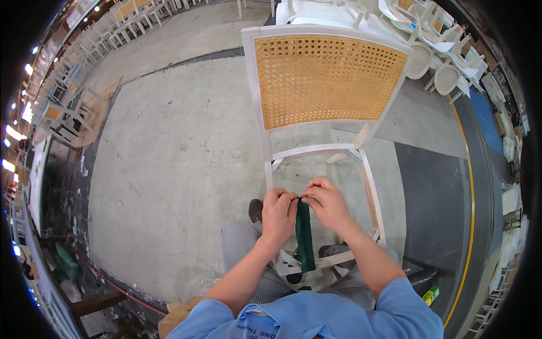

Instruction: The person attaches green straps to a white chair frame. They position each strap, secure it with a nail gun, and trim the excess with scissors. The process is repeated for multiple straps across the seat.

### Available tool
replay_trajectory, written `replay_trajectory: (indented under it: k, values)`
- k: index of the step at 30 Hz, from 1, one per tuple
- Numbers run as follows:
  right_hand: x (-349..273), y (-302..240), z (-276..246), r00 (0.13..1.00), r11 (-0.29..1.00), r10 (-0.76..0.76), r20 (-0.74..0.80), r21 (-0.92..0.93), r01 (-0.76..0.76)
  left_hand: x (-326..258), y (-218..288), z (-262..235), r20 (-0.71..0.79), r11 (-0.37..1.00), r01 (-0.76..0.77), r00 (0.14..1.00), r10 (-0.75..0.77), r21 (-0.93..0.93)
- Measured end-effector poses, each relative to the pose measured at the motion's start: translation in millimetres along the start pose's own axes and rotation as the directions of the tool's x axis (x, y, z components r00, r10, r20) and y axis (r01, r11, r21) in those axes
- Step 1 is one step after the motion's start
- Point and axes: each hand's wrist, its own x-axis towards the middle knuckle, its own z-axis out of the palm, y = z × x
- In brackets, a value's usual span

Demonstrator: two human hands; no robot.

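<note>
A dark green strip [304, 237] hangs down from between my hands, its lower end in front of the chair's front rail. My left hand [275, 217] pinches the top edge of the strip between thumb and fingers. Close beside it, my right hand [328, 208] pinches the same top edge, fingertips almost touching the left ones. Cloth or abrasive sheet, I cannot tell which. Below and around my hands stands a pale whitewashed chair frame [372, 198] with an open seat. Its woven cane backrest [327, 79] rises on the far side, facing me.
White chairs [446, 62] are piled at the far right, and rows of similar chairs [132, 17] line the far left. A dark mat [432, 198] lies to the right, beside a yellow floor line [470, 198]. A brown shoe [256, 210] shows left of the chair.
</note>
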Motion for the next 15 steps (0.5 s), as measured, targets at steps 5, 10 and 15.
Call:
replay_trajectory:
  k: [5,10,15]
  values:
    - [66,59,24,0.981,0.987,0.066,0.184,-0.154,-0.038,47,-58,32,0.094,0.973,0.230,0.969,-0.228,-0.009]
    - [147,124,69,0.937,0.947,0.222,0.269,-0.289,-0.141,75,-128,64,-0.167,0.918,0.395,0.908,-0.385,0.035]
    - [175,156,91,0.910,0.908,0.321,0.263,-0.358,-0.217,94,-171,86,0.068,0.690,0.718,0.695,-0.715,-0.091]
